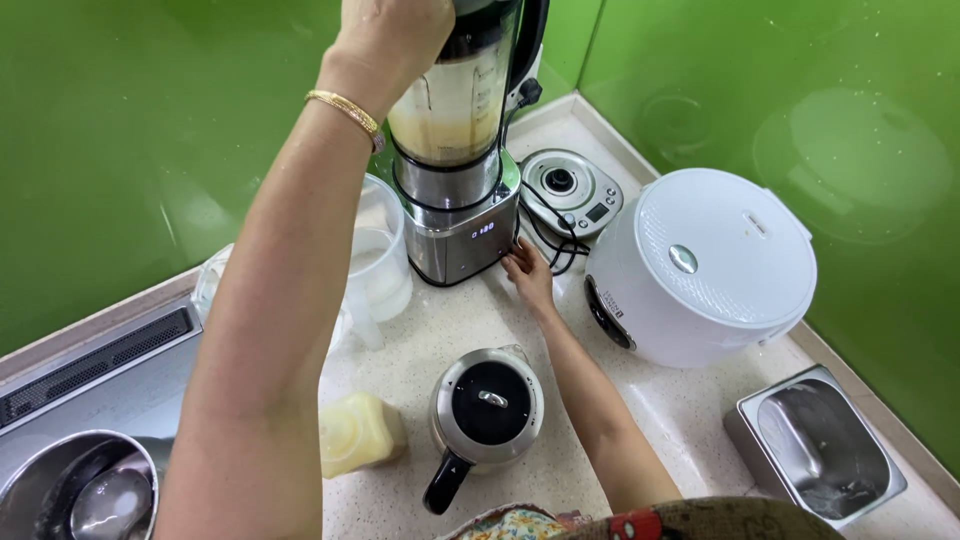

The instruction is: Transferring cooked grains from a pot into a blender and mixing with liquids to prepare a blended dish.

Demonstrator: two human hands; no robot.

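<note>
Step in hand: operating the blender (pixel 462 150) at the back of the table (pixel 560 400), against the green corner wall. The jug holds a pale yellow liquid to roughly its lower half and sits on a steel base with a lit display.

Left hand (pixel 390 35): raised over the top of the jug, with a gold bangle at the wrist. The hand lies on or around the lid; the upper frame edge cuts off the fingers, so how far the grip is closed cannot be told.

Right hand (pixel 527 272): empty, fingers extended and loosely spread, fingertips touching the lower right corner of the base just beside the display and the black power cord (pixel 550 235).

Surroundings: a clear measuring jug (pixel 380 255) stands just left of the base; a steel kettle with black lid (pixel 485 410) stands nearer the person; a pale yellow bottle (pixel 358 432) lies beside it; a white rice cooker (pixel 705 265) stands to the right, with a small round steel appliance (pixel 570 190) behind it and a steel tub (pixel 820 445) at lower right.

Judgement: the pose suits steadying the lid while working the base controls. The next move calls for firm downward pressure on the lid and a light, accurate touch at the panel, keeping clear of the cord
</note>
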